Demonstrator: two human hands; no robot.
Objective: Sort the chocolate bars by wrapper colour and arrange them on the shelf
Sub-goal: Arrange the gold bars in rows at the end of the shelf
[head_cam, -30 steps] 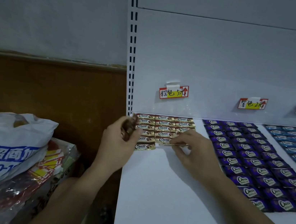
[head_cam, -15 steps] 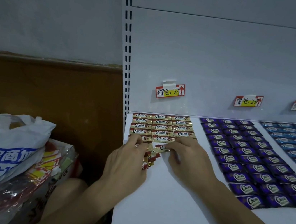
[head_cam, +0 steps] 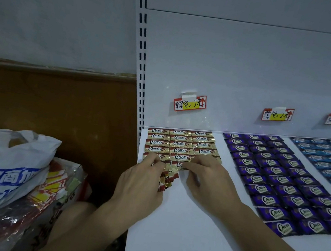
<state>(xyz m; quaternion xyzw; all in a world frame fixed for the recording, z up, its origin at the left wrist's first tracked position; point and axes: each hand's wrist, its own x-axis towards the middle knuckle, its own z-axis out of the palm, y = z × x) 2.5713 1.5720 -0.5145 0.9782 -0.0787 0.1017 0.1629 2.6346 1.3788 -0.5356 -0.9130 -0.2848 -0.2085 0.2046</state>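
Note:
Brown and gold chocolate bars (head_cam: 180,143) lie in three neat columns at the back left of the white shelf (head_cam: 188,233). My left hand (head_cam: 142,181) grips a small bunch of brown bars (head_cam: 165,181) at the front of that block. My right hand (head_cam: 210,177) pinches the end of one brown bar (head_cam: 177,164) in the middle column. Purple bars (head_cam: 279,180) fill the section to the right, and blue bars (head_cam: 328,157) lie beyond them.
Three price labels (head_cam: 189,103) hang on the shelf's back panel, one above each colour. Left of the shelf, a white plastic bag (head_cam: 3,169) rests on a packet wrapped in clear film (head_cam: 45,200). A slotted upright (head_cam: 140,59) marks the shelf's left edge.
My left hand came down from beside the shelf's left edge onto the front of the brown block with its bunch of bars. My right hand stayed at the middle column.

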